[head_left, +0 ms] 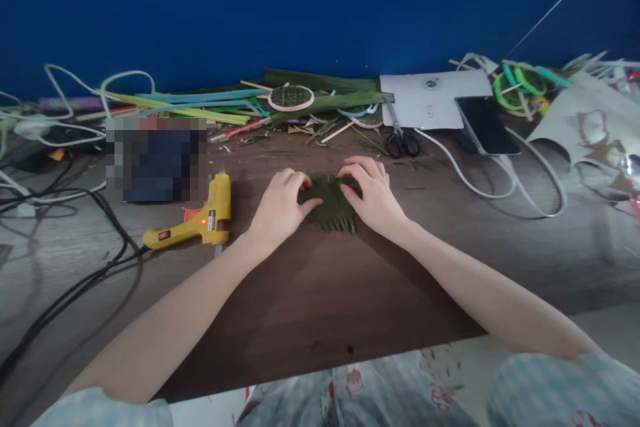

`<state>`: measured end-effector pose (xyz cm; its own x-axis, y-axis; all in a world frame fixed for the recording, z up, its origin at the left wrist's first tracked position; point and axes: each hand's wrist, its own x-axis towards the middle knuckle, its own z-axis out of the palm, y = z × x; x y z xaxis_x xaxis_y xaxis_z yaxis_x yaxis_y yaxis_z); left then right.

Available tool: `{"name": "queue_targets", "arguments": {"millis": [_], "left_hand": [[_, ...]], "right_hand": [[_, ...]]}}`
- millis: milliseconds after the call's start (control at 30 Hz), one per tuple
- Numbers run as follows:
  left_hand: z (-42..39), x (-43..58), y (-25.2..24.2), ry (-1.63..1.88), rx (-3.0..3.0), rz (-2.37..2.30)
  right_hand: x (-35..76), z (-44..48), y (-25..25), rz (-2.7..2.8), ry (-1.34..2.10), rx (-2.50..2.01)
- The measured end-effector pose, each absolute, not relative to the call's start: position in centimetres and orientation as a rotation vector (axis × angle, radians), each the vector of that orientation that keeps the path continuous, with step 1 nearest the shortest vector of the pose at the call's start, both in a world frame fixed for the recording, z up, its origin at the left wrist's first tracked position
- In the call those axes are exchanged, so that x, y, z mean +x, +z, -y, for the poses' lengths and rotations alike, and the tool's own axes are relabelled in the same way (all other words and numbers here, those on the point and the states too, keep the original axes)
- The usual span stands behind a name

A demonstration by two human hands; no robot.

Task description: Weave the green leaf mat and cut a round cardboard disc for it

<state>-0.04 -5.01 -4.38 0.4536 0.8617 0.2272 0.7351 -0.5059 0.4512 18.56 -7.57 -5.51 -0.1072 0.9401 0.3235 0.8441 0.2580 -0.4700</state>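
Note:
Between my hands, low over the brown table, is a dark green woven leaf piece (pixel 330 205) with a fringe of strip ends along its near edge. My left hand (pixel 287 200) pinches its left side between thumb and fingers. On the opposite side my right hand (pixel 369 193) grips the upper right edge, thumb toward the middle. The fingertips partly cover the weave. A yellow hot glue gun (pixel 213 217) lies to the left of my left hand, its small orange light lit.
Along the back lie green leaf strips (pixel 345 101), a pink-rimmed woven round (pixel 291 99), scissors (pixel 401 141) and a white sheet (pixel 425 103). A phone (pixel 487 125) on a white cable rests at right. Black cords (pixel 95 280) cross the left side, near a blurred dark object (pixel 157 163).

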Motion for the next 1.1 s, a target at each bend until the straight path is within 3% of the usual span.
{"name": "queue_targets", "arguments": {"millis": [467, 800, 967, 1100], "left_hand": [[4.2, -0.4, -4.7, 0.682, 2.351, -1.304], [3.1, -1.4, -3.9, 0.849, 1.924, -1.339], [3.1, -1.4, -4.4, 0.990, 1.778, -1.379], [3.2, -1.5, -4.6, 1.018, 1.818, -1.396]], "right_hand": [[18.7, 7.4, -5.8, 1.933, 0.302, -1.554], [19.0, 6.6, -5.6, 1.794, 0.475, -1.571], [18.4, 6.0, -5.0, 1.921, 0.329, -1.597], [17.9, 5.5, -4.7, 2.200, 0.231, -1.299]]}}
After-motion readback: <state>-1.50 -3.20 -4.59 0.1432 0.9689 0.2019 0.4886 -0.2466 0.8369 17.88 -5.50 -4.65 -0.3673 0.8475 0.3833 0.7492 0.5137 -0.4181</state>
